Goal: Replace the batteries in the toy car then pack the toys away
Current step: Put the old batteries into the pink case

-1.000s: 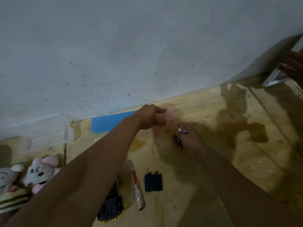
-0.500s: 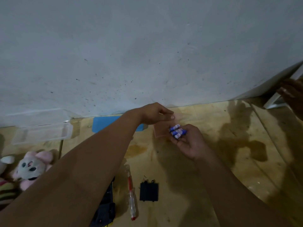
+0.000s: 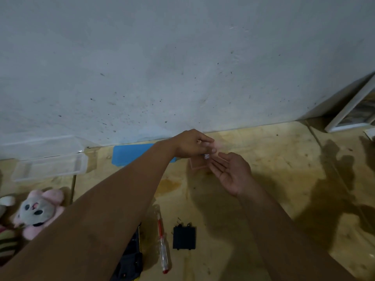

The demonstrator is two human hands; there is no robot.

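Left hand (image 3: 190, 144) pinched on small battery (image 3: 206, 156) — right hand (image 3: 231, 173) spread open, palm up, empty, just beside.

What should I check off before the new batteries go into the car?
1. Batteries in hand: cannot tell. The left hand pinches something small with a white end; how many it holds is hidden.
2. Right hand free: ok, palm up and open, nothing in it.
3. Battery cover off: ok, it lies on the floor beside the screwdriver.
4. Toy car within reach: ok, but the left forearm hides most of it.
5. Battery bay empty: cannot tell, not visible.
6. Storage bin ready for packing: ok, open, lid off.
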